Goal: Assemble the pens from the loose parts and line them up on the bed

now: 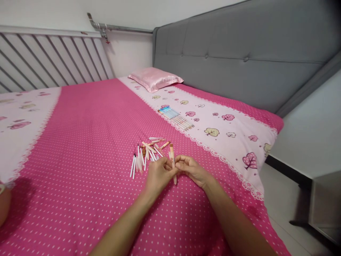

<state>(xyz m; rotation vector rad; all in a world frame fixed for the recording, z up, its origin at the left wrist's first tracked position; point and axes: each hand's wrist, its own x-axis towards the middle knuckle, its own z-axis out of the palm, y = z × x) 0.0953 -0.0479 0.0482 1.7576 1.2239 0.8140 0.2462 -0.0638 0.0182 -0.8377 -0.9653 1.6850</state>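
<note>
From the head camera, two bare hands meet low over a bed [87, 142] with a soft pink sheet full of small white dots. The left hand [159, 173] and the right hand [192, 169] both hold one thin, round pen [172, 153]. Each grip is closed on it, with the fingertips pinching its middle. The pen is long and pale with a brown end. Its long way runs away from the person, brown end far and the other end pointing back. Just past the hands is one loose pile of pens [147, 151], too mixed up to count. Farther off, one neat row of pens [176, 117] lies side by side on the pale tree-print band. One shiny pink pillow [155, 78] sits by the padded grey headboard [239, 53].
</note>
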